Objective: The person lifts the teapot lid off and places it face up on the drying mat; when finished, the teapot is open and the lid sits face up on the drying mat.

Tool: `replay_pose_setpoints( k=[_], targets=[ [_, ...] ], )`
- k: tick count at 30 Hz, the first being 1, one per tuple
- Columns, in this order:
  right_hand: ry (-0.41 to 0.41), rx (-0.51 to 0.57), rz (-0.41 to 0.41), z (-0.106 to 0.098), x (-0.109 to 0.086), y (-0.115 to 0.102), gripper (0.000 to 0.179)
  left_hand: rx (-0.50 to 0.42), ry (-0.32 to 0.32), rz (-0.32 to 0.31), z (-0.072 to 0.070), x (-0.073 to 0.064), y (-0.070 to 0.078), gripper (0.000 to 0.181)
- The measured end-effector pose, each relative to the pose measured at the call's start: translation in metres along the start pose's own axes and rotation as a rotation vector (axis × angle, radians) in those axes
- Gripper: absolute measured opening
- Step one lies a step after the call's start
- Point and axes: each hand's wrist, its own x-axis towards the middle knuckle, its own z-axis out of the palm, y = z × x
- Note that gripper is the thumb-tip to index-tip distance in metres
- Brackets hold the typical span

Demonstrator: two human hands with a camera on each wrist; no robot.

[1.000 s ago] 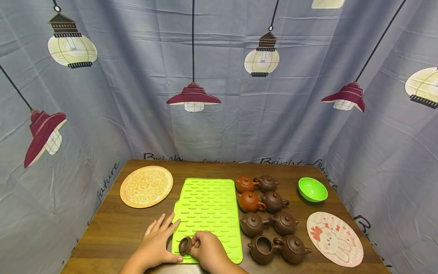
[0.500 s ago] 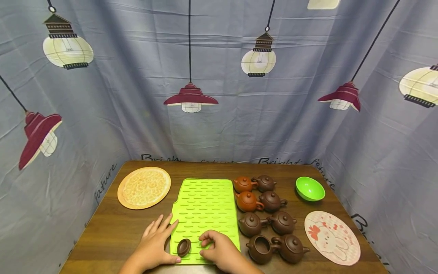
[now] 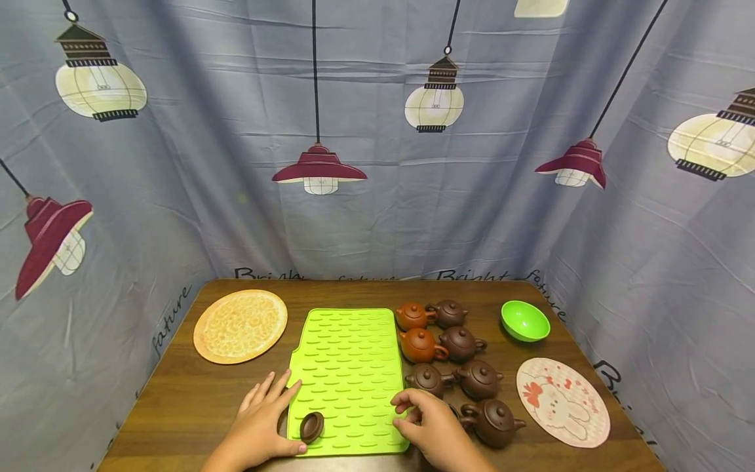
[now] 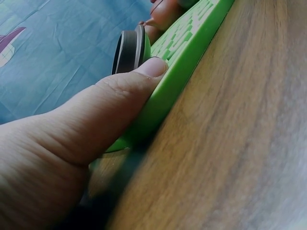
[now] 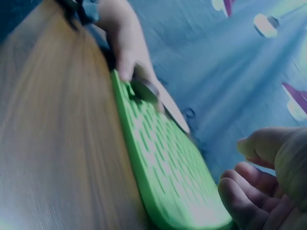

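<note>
A dark brown teapot lid [image 3: 311, 427] lies upside down, tilted, on the near left corner of the lime-green ridged mat [image 3: 350, 367]. My left hand [image 3: 259, 423] spreads its fingers along the mat's left edge; in the left wrist view its thumb [image 4: 151, 68] presses the mat's rim beside the lid. Nothing is held by my right hand [image 3: 435, 429], which hovers at the mat's near right edge with fingers loosely bent. It hides most of the lidless brown teapot. Touching that one, a lidded brown teapot [image 3: 494, 423] stands just right of the hand.
Several more teapots stand in two columns right of the mat, including two orange-red ones, one [image 3: 419, 345] nearer and one [image 3: 411, 316] farther. A green bowl [image 3: 525, 321] and a rabbit-print placemat [image 3: 563, 403] lie farther right. A round yellow mat [image 3: 240, 326] lies back left.
My right hand has let go of the lid, leaving it on the mat, and has moved right to the lidless teapot. The left hand stays at the mat's edge. The head view has shifted slightly.
</note>
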Motion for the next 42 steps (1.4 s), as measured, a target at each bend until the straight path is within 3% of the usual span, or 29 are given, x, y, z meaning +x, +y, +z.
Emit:
replay_pose_setpoints(
  k=[5,10,14,21,30,42],
  targets=[
    [0.119,-0.117,-0.003,-0.021,-0.01,0.008,0.023,-0.006,0.008,0.001,-0.001,0.002,0.001,0.123],
    [0.322,-0.207,0.114,-0.04,-0.023,0.014,0.019,-0.003,-0.002,-0.005,-0.001,0.003,0.001,0.123],
    [0.399,-0.237,0.19,-0.054,-0.034,0.019,0.021,-0.007,-0.004,-0.005,0.002,0.003,0.0,0.123],
    [0.419,-0.309,0.237,-0.075,-0.047,0.029,0.023,-0.018,-0.013,-0.017,0.005,0.0,-0.001,0.123],
    [0.441,-0.451,0.283,-0.096,-0.06,0.039,0.029,-0.032,-0.007,0.001,-0.001,0.0,0.002,0.122],
    [0.423,-0.514,0.321,-0.104,-0.069,0.058,0.025,-0.022,-0.018,-0.012,-0.001,0.001,0.001,0.121]
  ],
)
